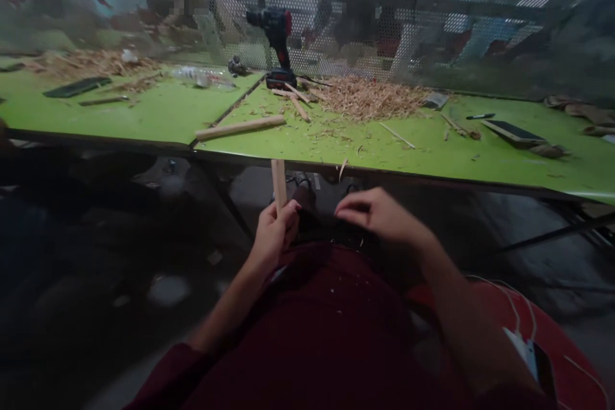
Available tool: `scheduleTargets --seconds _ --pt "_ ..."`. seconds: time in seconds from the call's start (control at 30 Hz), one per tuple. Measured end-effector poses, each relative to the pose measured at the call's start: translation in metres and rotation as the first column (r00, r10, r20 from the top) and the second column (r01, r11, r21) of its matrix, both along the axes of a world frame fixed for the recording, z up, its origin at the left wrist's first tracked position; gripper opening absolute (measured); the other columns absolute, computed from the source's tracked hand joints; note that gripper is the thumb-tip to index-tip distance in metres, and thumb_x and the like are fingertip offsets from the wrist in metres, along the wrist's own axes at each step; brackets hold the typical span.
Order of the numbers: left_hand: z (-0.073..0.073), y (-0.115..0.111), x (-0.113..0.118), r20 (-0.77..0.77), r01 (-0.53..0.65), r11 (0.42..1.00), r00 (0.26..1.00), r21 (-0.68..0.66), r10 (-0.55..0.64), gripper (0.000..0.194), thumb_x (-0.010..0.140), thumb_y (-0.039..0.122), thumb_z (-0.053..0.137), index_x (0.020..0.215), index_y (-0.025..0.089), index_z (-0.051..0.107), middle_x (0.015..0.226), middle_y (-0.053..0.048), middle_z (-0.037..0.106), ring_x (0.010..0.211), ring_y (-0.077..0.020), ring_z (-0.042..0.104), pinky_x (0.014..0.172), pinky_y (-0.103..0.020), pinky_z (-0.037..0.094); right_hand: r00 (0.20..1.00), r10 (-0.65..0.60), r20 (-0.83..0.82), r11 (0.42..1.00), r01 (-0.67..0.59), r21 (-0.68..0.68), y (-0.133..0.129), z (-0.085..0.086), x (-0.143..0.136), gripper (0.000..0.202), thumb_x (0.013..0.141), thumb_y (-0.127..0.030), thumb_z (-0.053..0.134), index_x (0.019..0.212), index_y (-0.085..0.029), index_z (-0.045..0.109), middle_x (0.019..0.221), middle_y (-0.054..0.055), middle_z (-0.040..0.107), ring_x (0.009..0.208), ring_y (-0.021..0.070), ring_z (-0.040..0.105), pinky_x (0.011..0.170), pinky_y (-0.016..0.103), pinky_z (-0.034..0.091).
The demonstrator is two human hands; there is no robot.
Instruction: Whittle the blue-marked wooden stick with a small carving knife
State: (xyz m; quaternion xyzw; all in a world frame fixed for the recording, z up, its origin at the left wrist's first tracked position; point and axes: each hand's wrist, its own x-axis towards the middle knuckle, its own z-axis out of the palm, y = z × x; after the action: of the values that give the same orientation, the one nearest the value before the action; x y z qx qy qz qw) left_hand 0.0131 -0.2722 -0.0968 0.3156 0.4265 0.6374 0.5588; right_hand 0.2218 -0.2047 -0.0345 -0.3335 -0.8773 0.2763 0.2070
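My left hand (278, 227) is closed around the lower part of a pale wooden stick (278, 179). The stick points up, its top just below the front edge of the green table (158, 118). To the right, my right hand (375, 211) is over my lap, apart from the stick, with its fingers bent and tips drawn together. Whether anything is between those fingertips cannot be made out. A curled wood shaving (343, 170) shows at the table's front edge, above the right hand. Small wood chips dot my dark red shirt (331, 327).
A cordless drill (278, 45) stands on the table before a perforated metal screen (327, 19). Near it are a wooden rod (240, 127), heaped shavings (369, 97) and a plastic bottle (202, 77). A dark flat block (514, 132) lies right. A red stool (567, 359) holds a phone (544, 368).
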Motion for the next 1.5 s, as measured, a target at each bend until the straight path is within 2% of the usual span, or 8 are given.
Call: scheduleTargets --seconds 0.17,0.3,0.57,0.67,0.77,0.93,1.2,1.5 --pt "-0.005 0.000 -0.022 -0.042 -0.100 0.995 0.994 0.027 0.101 0.022 0.082 0.036 0.066 0.079 0.017 0.056 0.051 0.011 0.034 0.033 -0.0014 0.029 0.031 -0.015 0.019 0.986 0.041 0.161 0.983 -0.011 -0.184 -0.021 -0.090 -0.027 0.022 0.077 -0.032 0.070 0.098 -0.027 0.075 0.082 0.000 0.073 0.070 0.0145 0.065 0.061 0.022 0.043" --pt "-0.009 -0.004 -0.029 -0.035 -0.127 0.991 0.991 0.035 0.128 0.020 0.083 0.032 0.065 0.078 0.016 0.055 0.051 0.011 0.033 0.033 -0.0011 0.029 0.032 -0.014 0.019 0.983 0.041 0.177 0.986 -0.011 -0.167 -0.012 -0.115 -0.034 0.011 0.077 -0.022 0.067 0.083 -0.025 0.075 0.071 -0.002 0.069 0.063 0.0118 0.060 0.058 0.020 0.038" --pt "-0.011 -0.012 -0.022 -0.014 -0.025 0.995 1.000 -0.095 0.024 0.028 0.078 0.042 0.068 0.080 0.017 0.055 0.051 0.011 0.034 0.033 -0.0020 0.026 0.031 -0.015 0.016 0.962 -0.182 -0.204 0.977 0.200 0.072 -0.025 -0.036 0.010 0.019 0.090 -0.028 0.056 0.089 -0.021 0.074 0.085 0.004 0.072 0.076 0.0158 0.066 0.071 0.028 0.049" --pt "-0.009 -0.017 -0.012 0.092 0.179 0.971 0.982 -0.156 -0.167 0.032 0.080 0.048 0.063 0.082 0.017 0.057 0.050 0.011 0.028 0.034 -0.0024 0.021 0.033 -0.015 0.016 0.829 -0.380 -0.410 0.810 0.512 0.286 -0.030 0.020 0.024 0.016 0.090 -0.032 0.059 0.092 -0.024 0.073 0.091 0.004 0.073 0.079 0.0187 0.066 0.075 0.033 0.052" --pt "-0.006 -0.023 0.000 0.193 0.429 0.889 0.897 -0.160 -0.398 0.037 0.086 0.050 0.050 0.083 0.015 0.060 0.050 0.009 0.029 0.036 -0.0035 0.022 0.034 -0.016 0.016 0.726 -0.466 -0.506 0.610 0.678 0.410 0.008 0.068 0.033 0.023 0.093 -0.037 0.055 0.097 -0.023 0.073 0.087 0.007 0.071 0.076 0.0199 0.064 0.071 0.034 0.051" --pt "0.001 -0.025 0.013 0.301 0.627 0.776 0.753 -0.062 -0.585 0.038 0.091 0.041 0.036 0.087 0.014 0.063 0.053 0.006 0.036 0.035 -0.0043 0.025 0.033 -0.019 0.015 0.689 -0.676 -0.259 0.573 0.714 0.404 0.112 0.120 0.028 0.041 0.077 -0.029 0.073 0.115 -0.015 0.064 0.090 0.005 0.066 0.091 0.0217 0.065 0.077 0.030 0.046" --pt "0.018 -0.027 0.016 0.405 0.679 0.733 0.658 0.044 -0.634 0.036 0.092 0.042 0.038 0.089 0.015 0.061 0.055 0.006 0.035 0.033 -0.0030 0.024 0.031 -0.018 0.017 0.968 -0.251 -0.025 0.895 0.241 0.375 0.011 0.066 -0.016 0.024 0.098 -0.023 0.043 0.090 -0.014 0.064 0.078 0.003 0.065 0.068 0.0112 0.057 0.067 0.023 0.042" --pt "0.029 -0.033 0.027 0.370 0.564 0.825 0.760 0.033 -0.534 0.033 0.094 0.040 0.037 0.088 0.015 0.058 0.052 0.008 0.036 0.029 -0.0030 0.023 0.028 -0.015 0.023 0.917 -0.321 0.238 0.781 0.114 0.614 -0.039 0.027 -0.010 0.028 0.099 -0.020 0.031 0.105 -0.014 0.058 0.084 0.009 0.066 0.072 0.0186 0.060 0.062 0.029 0.041"
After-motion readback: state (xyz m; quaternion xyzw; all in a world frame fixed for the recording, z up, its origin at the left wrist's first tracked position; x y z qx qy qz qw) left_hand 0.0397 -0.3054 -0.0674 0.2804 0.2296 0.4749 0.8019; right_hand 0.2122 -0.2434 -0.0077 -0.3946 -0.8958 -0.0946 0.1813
